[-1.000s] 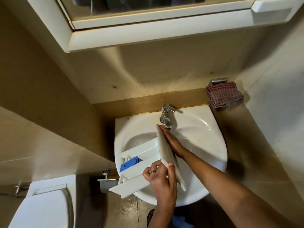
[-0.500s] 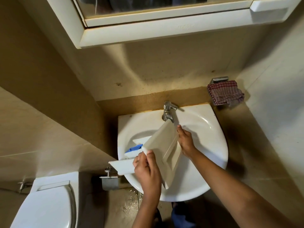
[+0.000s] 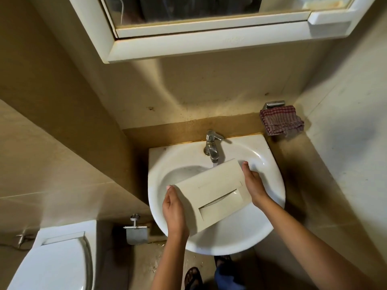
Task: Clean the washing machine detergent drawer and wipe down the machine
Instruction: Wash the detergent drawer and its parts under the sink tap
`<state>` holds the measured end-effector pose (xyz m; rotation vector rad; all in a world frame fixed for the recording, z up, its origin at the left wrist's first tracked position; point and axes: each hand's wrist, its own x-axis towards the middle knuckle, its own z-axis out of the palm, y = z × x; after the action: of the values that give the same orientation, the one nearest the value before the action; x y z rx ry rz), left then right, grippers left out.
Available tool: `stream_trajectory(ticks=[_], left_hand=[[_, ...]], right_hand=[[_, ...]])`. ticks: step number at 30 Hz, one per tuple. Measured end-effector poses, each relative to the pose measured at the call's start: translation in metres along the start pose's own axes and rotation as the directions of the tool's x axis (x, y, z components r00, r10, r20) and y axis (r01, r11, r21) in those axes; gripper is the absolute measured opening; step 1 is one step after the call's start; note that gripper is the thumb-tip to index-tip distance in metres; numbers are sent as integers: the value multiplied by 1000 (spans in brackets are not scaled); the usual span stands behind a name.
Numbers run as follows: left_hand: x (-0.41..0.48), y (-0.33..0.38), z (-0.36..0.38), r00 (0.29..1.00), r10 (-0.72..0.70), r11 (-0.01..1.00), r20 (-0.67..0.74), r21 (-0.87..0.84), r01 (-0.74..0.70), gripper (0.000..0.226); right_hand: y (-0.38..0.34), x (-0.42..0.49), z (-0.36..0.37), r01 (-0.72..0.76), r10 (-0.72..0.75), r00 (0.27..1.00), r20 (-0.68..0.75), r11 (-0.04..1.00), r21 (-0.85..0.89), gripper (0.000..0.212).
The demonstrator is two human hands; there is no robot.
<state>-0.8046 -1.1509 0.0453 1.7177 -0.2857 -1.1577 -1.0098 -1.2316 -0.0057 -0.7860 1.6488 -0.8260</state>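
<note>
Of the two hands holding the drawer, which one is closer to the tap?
The right hand, at the end of the drawer beside the tap; the left hand holds the opposite end, nearer the front rim of the sink.

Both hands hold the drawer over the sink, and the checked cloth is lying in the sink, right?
Nearly. The left hand and right hand do hold the drawer over the sink, but the cloth sits on a metal holder beside the sink, not in it. The head view shows it.

1 view: head-worn, wide-angle, facing steeply down over the sink (image 3: 230,237), close above it, wall cabinet (image 3: 188,47) far.
</note>
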Motion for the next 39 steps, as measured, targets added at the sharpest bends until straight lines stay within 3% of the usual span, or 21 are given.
stream_trajectory(ticks=[1,5,8,11,12,15,18,20,23,26,30,33,37,39], left_hand=[[-2,-1,-1,1000,-30,999,-2,-22,30,59],[-16,-10,-10,972,-231,966,-28,-128,226,55],[-19,-20,-23,914,-392,884,108,-230,406,41],[-17,-29,-33,858,-457,853,235,-157,498,24],[-14,-30,-35,840,-476,844,261,-135,520,25],[-3,-29,-38,758,-537,795,371,-77,602,58],[7,-32,-33,674,-582,761,455,14,649,52],[9,-35,-27,654,-581,763,485,43,646,41],[7,-43,-17,702,-539,804,466,35,594,29],[8,-52,-9,738,-486,838,468,12,545,32],[15,-64,4,801,-412,882,434,-31,471,50],[15,-67,14,860,-346,933,376,40,358,74],[25,-69,25,884,-318,946,344,59,318,62],[31,-71,28,885,-310,949,347,60,309,60]], right_hand=[[4,-4,-1,13,-13,1000,4,1000,11,46],[25,-18,-7,60,-57,997,-42,996,68,89],[32,-27,-9,98,-90,994,-62,985,143,94],[40,-26,-6,202,-183,975,-130,967,153,116],[42,-25,-5,225,-202,969,-145,960,165,118],[38,-21,-1,257,-222,955,-198,951,174,105],[35,-13,-2,300,-257,936,-242,940,162,107],[32,-8,-1,323,-289,921,-260,941,97,94],[19,-3,2,288,-262,926,-270,956,58,69],[12,9,8,141,-115,964,-241,986,93,43],[16,28,17,-54,65,989,-131,995,86,50],[24,40,20,-132,145,988,-58,973,188,48],[19,46,19,-183,189,982,14,927,329,57],[15,45,16,-182,175,983,49,935,303,49]])
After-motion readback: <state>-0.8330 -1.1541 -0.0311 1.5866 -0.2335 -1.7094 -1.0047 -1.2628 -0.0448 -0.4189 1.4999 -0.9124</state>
